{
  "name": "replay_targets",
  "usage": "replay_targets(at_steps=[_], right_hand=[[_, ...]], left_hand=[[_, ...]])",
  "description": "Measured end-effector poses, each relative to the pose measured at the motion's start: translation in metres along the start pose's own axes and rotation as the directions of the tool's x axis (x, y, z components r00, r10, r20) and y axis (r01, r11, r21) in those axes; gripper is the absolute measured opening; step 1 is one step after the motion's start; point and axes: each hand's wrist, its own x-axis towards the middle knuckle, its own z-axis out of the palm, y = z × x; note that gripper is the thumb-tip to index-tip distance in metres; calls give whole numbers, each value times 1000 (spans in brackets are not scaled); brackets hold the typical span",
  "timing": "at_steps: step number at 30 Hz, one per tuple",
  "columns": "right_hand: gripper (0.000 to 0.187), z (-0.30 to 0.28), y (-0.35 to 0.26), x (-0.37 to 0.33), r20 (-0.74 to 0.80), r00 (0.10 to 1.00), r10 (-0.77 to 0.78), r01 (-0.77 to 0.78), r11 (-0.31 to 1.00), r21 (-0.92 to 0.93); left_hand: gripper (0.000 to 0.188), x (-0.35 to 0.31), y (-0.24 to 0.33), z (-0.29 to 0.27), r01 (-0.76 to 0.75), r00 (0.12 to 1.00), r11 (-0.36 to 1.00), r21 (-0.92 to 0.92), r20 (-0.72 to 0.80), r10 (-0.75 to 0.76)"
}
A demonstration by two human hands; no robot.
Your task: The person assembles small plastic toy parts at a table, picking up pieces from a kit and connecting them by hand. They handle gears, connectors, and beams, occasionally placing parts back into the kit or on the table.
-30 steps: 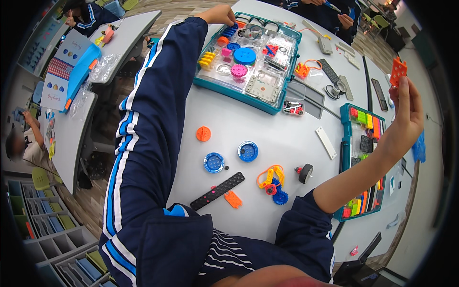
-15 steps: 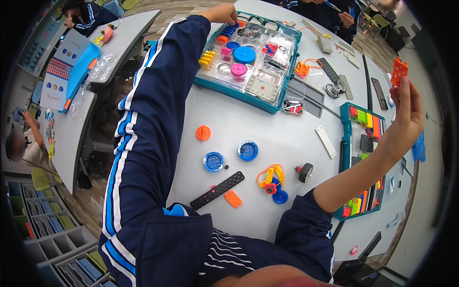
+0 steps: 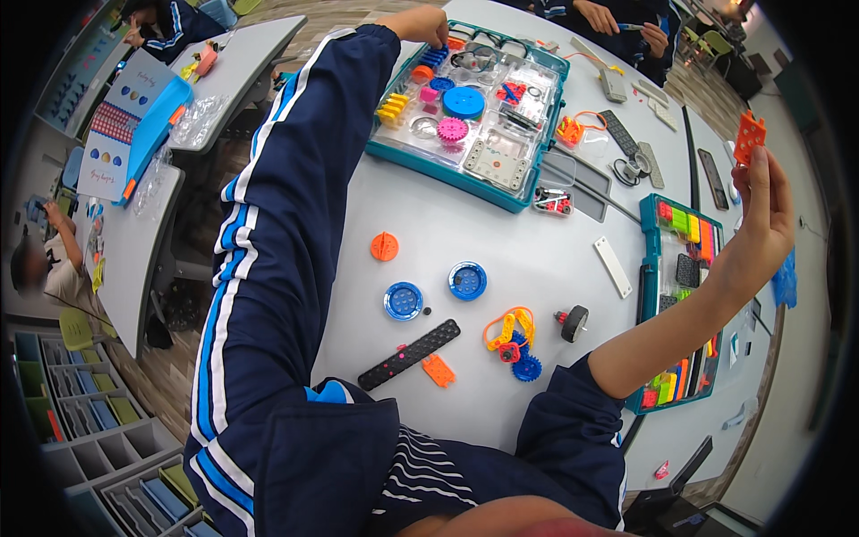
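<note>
My left hand (image 3: 419, 25) reaches over the far left corner of a teal-edged parts case (image 3: 458, 180). Its bent fingertips meet the stack of blue pieces (image 3: 433, 57) there, and anything between them is hidden. Raised at the far right, my right hand (image 3: 766, 206) pinches an orange perforated building piece (image 3: 750, 138) between thumb and fingers. The case also holds a blue round part (image 3: 463, 103), a pink gear (image 3: 453, 130) and yellow pieces (image 3: 392, 109).
On the white table lie two blue wheel hubs (image 3: 403, 302), an orange disc (image 3: 384, 246), a black perforated beam (image 3: 410, 354), a yellow-and-blue gear assembly (image 3: 513, 344) and a black wheel (image 3: 574, 323). A second parts case (image 3: 646, 268) stands right. Another person's hands (image 3: 656, 39) show across the table.
My hands keep nearly the same places, the right still holding the orange piece. The view has shifted slightly. Across the table, the other person's hands have come closer together around a thin blue item.
</note>
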Motion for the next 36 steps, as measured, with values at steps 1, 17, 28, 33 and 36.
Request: replay_targets(at_steps=[1,17,28,33,36], right_hand=[[30,0,0,0,5,1000,0,0,1000,7],[34,-2,6,2,4,1000,-20,20,1000,16],[28,-3,5,2,12,1000,0,0,1000,22],[27,-3,5,2,20,1000,-3,2,999,45],[27,-3,6,2,15,1000,1,-1,1000,25]], left_hand=[[21,-1,1,0,14,1000,1000,-14,12,-13],[22,7,-13,11,67,997,997,33,43,-68],[34,-8,18,-7,196,980,972,-126,8,-196],[38,-5,3,-1,117,993,991,-58,-10,-117],[34,2,-3,11,106,994,994,41,1,-106]])
